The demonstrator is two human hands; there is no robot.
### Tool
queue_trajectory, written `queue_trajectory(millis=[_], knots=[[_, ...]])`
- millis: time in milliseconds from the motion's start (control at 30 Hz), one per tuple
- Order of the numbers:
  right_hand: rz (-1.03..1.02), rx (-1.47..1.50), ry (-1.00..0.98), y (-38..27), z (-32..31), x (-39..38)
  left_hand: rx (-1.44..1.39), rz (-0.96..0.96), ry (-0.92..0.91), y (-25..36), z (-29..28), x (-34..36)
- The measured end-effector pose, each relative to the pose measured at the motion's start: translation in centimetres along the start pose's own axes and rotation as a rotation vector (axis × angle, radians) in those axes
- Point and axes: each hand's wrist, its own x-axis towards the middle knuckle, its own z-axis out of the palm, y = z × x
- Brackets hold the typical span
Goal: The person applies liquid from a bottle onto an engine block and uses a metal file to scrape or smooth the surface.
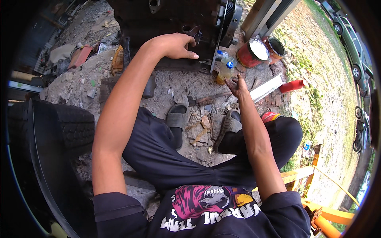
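A dark, grimy metal engine block [158,18] stands at the top of the head view. My left hand [178,47] is up against its face, fingers curled by a small dark metal fitting, thumb out; anything in its grip is hidden. My right hand [238,85] is just below a blue-capped bottle of yellowish liquid [226,74], fingers loosely bent and apart, holding nothing visible. A second blue-capped bottle [221,56] stands behind it. A wooden-handled brush [208,100] lies on the dirt left of that hand.
Beside the engine are a red can [246,57] and a dark-topped can [276,47]. A white channel piece [262,89] and red cylinder [293,85] lie rightward. A tyre [73,131] is at left, a yellow frame [325,212] lower right, rubble at upper left, vehicles far right.
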Motion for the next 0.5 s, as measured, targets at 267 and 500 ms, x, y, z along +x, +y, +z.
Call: queue_trajectory(millis=[267,500], knots=[[-0.026,-0.189,-0.030,2.6,-1.9,1.5,-0.033,-0.022,0.029,-0.3,0.1,0.0],[-0.787,-2.306,0.022,8.1,-4.6,2.9,-0.018,-0.117,-0.063,-0.9,0.2,-0.2]])
